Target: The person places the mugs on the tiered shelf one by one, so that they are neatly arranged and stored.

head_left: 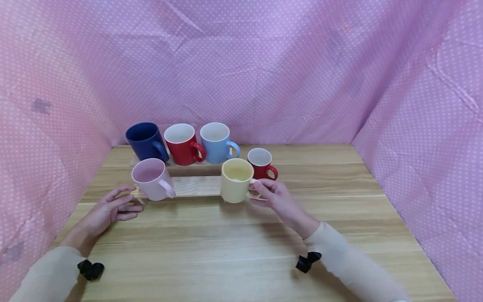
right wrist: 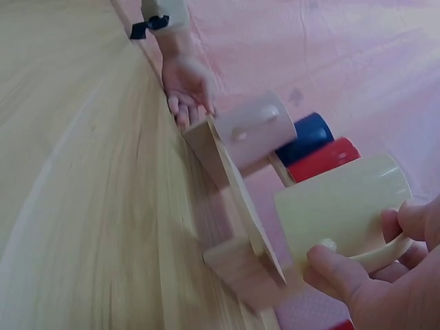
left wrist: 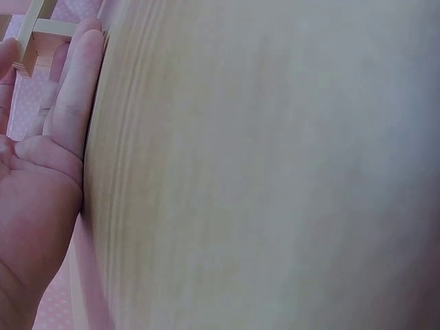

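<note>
My right hand (head_left: 281, 203) pinches the handle of a pale yellow mug (head_left: 237, 184) at the right end of the lower step of a wooden rack (head_left: 198, 186). Whether the mug's base touches the step, I cannot tell. In the right wrist view, thumb and fingers close round the yellow mug's (right wrist: 344, 206) handle. My left hand (head_left: 113, 207), fingers mostly straight, touches the rack's left end. In the left wrist view that hand (left wrist: 41, 158) lies along the tabletop, the rack's end (left wrist: 51, 34) by its fingertips. A pink mug (head_left: 152, 180) stands on the lower step's left.
Along the upper step stand a dark blue mug (head_left: 146, 142), a red mug (head_left: 183, 144) and a light blue mug (head_left: 216, 144). Just right of the rack is a smaller red mug (head_left: 260, 163), partly hidden. Pink dotted cloth (head_left: 241, 75) surrounds the wooden table (head_left: 211, 260).
</note>
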Tool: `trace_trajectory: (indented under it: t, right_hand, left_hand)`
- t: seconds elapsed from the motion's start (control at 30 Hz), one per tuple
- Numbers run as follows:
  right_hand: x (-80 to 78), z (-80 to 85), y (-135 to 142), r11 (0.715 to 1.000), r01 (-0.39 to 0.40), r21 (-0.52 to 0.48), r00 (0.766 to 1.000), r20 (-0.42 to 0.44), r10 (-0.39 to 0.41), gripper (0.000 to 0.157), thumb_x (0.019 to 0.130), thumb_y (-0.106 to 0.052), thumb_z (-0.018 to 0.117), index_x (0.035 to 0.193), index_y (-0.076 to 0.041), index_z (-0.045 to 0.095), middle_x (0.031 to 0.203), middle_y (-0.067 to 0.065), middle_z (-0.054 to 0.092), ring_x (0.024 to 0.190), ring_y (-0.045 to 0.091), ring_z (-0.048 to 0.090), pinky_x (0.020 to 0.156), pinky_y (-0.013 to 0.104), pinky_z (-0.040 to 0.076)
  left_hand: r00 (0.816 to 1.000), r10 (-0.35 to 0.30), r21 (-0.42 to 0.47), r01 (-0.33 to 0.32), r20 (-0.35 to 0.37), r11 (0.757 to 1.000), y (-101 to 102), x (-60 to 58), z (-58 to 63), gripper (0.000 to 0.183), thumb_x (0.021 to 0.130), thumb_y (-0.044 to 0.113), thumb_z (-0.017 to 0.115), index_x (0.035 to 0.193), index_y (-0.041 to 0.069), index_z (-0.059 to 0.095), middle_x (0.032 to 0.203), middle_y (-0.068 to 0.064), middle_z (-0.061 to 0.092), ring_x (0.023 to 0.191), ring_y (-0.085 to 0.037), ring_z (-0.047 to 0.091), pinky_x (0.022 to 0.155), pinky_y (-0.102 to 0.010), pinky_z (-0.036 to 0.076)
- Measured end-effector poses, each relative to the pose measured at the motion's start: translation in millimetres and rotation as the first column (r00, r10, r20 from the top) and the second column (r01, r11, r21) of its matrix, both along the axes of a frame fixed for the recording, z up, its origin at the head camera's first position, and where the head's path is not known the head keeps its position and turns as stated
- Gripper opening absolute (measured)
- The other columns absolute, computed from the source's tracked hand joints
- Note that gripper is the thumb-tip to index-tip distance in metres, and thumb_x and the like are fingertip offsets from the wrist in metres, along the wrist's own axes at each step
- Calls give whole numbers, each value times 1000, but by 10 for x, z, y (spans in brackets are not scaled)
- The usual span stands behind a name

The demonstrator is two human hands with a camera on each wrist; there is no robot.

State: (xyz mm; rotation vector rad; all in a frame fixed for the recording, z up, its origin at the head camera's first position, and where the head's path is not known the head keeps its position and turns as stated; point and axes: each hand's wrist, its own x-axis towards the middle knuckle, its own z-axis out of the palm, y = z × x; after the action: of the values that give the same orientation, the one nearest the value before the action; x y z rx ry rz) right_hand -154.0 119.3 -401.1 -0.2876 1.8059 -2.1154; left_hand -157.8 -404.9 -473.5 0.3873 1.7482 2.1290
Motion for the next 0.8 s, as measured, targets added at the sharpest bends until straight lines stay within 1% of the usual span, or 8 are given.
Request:
trace_trajectory:
  t: [0.17,0.23,0.33,0.43,0.53,0.67,0.8]
  right_hand:
    - [-6,42,-305,999,-38,16,999,2,38,35,105,-18,58,126,10,60,124,27,56,113,25,58,101,54,51]
    - [-11,55,-406,999,-46,26,999,2,46,35,105,-18,58,128,9,61,124,25,58,114,25,59,100,51,53]
    - [-27,60,-539,998,-62,22,998,9,61,36,105,-18,57,131,6,61,124,19,61,117,26,60,98,48,54]
    - [-45,55,-648,997,-70,25,998,6,70,35,105,-18,58,132,4,62,123,16,62,117,27,60,97,45,56]
    - [-63,50,-745,997,-69,38,998,1,69,34,105,-18,58,132,1,63,124,14,61,118,27,61,95,42,57]
    - [-104,13,-876,997,-59,50,998,-11,60,34,104,-20,60,133,-3,65,128,11,61,121,28,61,96,41,56]
    - [-127,-27,-983,997,-28,68,999,-19,30,31,103,-19,62,129,-5,68,124,8,63,122,31,61,96,40,56]
  left_hand:
    - [1000,18,-42,-18,1,999,7,0,0,33,111,5,33,133,20,53,117,-7,71,105,-27,72,88,-44,60]
    - [1000,19,-53,-19,0,998,16,4,-1,32,111,6,33,133,20,53,117,-7,71,106,-27,72,88,-44,60]
    - [1000,10,-47,-10,-3,999,14,6,-5,33,111,5,32,134,20,53,118,-6,71,106,-27,71,88,-44,60]
    - [1000,1,-42,-1,-6,999,10,6,-4,34,111,5,31,134,20,52,118,-6,71,106,-27,71,88,-43,60]
    - [1000,1,-43,-2,-11,999,8,-1,3,34,111,5,31,134,20,52,118,-6,70,107,-26,71,89,-43,60]
    - [1000,7,-37,-8,-12,999,0,-10,-5,35,111,5,31,134,20,53,117,-7,70,107,-27,71,88,-43,60]
    - [1000,0,-18,0,-18,1000,3,-11,-27,37,111,3,29,134,20,53,117,-7,70,107,-27,71,88,-43,60]
